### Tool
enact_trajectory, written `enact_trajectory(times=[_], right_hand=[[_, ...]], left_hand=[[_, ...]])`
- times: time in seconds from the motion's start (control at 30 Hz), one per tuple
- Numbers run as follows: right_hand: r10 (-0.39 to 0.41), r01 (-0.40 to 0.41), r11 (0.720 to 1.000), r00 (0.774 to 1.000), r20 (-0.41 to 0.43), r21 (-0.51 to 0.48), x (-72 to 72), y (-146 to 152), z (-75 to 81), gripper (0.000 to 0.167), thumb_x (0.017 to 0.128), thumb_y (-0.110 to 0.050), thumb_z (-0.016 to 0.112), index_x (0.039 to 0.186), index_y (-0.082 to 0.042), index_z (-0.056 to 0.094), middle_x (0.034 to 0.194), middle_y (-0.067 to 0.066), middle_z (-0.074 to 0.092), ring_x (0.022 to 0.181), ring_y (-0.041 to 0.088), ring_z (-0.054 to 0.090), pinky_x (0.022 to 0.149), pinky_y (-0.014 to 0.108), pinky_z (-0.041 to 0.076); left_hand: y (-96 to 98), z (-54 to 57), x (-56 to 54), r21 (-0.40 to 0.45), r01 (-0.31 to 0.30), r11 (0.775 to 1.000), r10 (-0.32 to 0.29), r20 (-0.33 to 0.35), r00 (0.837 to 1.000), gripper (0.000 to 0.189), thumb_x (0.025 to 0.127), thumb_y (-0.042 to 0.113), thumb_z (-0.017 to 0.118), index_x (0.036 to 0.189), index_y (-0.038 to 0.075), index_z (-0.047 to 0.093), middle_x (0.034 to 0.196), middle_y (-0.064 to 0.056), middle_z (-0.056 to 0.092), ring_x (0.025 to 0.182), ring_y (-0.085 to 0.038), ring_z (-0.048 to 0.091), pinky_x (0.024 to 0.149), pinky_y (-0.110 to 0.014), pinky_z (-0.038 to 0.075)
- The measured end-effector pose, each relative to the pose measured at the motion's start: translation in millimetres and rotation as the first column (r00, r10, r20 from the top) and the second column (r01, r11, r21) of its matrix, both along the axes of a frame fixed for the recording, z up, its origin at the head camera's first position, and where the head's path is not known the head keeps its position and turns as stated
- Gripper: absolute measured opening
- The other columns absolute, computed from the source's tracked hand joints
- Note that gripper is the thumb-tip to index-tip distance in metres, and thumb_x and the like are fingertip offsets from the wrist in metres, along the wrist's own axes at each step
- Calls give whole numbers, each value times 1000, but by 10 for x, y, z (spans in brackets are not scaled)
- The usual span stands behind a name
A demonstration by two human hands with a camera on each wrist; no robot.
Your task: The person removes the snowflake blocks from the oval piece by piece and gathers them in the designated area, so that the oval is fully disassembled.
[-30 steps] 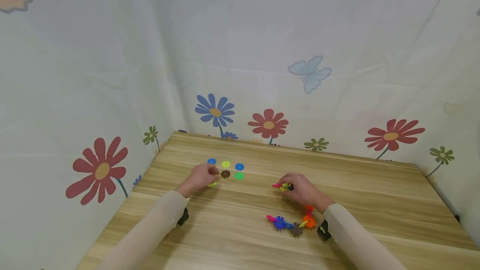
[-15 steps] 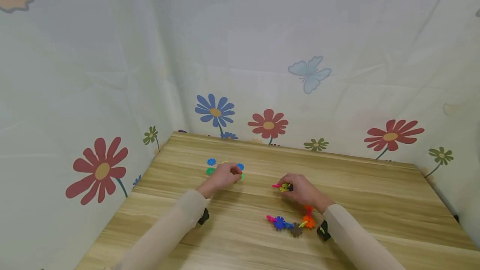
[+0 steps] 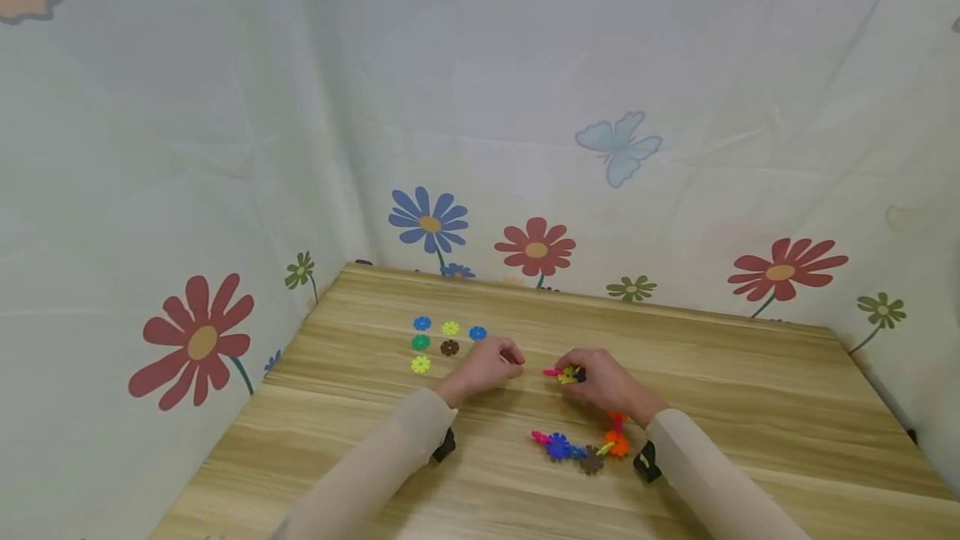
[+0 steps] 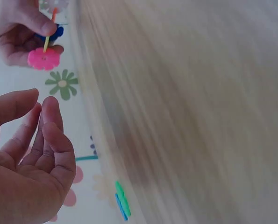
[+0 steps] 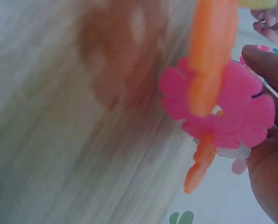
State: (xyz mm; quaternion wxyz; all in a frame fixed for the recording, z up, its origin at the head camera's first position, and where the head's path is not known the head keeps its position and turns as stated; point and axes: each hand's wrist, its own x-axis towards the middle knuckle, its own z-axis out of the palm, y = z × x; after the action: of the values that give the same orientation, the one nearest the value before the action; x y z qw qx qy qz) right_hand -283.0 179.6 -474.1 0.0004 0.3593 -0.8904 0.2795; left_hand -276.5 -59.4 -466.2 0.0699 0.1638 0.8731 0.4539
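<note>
My right hand [image 3: 606,380] pinches the end of a chain of slotted plastic flower discs, by a dark blue one. A yellow disc [image 3: 571,375] and a pink disc [image 4: 44,59] jut from its fingertips toward the left hand. The rest of the chain hangs below and curves left, with an orange disc [image 3: 617,443], a brown one [image 3: 592,461] and a blue one [image 3: 557,447]. A pink disc [image 5: 223,102] with orange ones through it fills the right wrist view. My left hand [image 4: 36,154] holds nothing, fingers loosely bent, a short gap left of the chain's end.
Loose discs lie in rows at the table's back left: a blue disc [image 3: 422,322], a yellow disc [image 3: 450,327], a brown disc [image 3: 449,347] and others. A green disc [image 4: 123,198] is hidden behind the left hand in the head view. A flower-printed curtain [image 3: 480,107] borders the wooden table [image 3: 712,365].
My left hand has moved right from the loose discs toward the right hand, uncovering the left-hand discs. My right hand and the chain have stayed in place.
</note>
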Motion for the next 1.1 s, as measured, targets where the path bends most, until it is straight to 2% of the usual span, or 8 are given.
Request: enact_trajectory(times=[0.2, 0.43, 0.67, 0.83, 1.1], right_hand=[[14, -14, 1000, 1000, 2, -23, 12, -10, 21, 22, 79, -10, 77, 98, -11, 68, 96, -3, 66, 79, 10, 58, 73, 30, 51], [17, -16, 999, 1000, 15, -40, 26, -29, 31, 22, 78, -9, 77, 98, -12, 69, 95, -4, 67, 80, 11, 59, 74, 30, 52], [17, -15, 999, 999, 30, -51, 31, -36, 54, 23, 77, -9, 78, 98, -11, 68, 96, -2, 67, 80, 13, 59, 74, 31, 52], [-14, 16, 999, 998, 55, -37, 30, -40, 54, 28, 79, -11, 77, 104, -8, 66, 99, -1, 65, 82, 14, 59, 76, 31, 52], [-48, 51, 998, 995, 88, -36, 33, -38, 39, 35, 80, -14, 76, 111, -5, 63, 105, 3, 65, 92, 19, 61, 82, 39, 51]], left_hand=[[193, -27, 39, 37, 14, 999, -15, 12, 1000, 6, 81, 4, 72, 85, 5, 67, 80, 1, 62, 71, -11, 56, 61, -25, 47], [312, -44, 46, 57, 14, 998, -14, -4, 1000, 9, 80, 3, 73, 83, 7, 66, 77, 2, 62, 68, -10, 56, 59, -24, 47], [344, -41, 39, 37, 3, 999, -2, -31, 1000, 11, 80, 3, 74, 79, 9, 65, 74, 5, 60, 67, -8, 54, 59, -22, 46], [345, -23, 42, 43, 5, 999, -3, -39, 999, 14, 79, 1, 73, 76, 10, 63, 74, 4, 62, 68, -7, 55, 60, -22, 46], [340, -17, 52, 52, 8, 999, -6, -49, 999, 13, 79, -1, 72, 76, 9, 64, 75, 2, 64, 67, -7, 55, 61, -21, 47]])
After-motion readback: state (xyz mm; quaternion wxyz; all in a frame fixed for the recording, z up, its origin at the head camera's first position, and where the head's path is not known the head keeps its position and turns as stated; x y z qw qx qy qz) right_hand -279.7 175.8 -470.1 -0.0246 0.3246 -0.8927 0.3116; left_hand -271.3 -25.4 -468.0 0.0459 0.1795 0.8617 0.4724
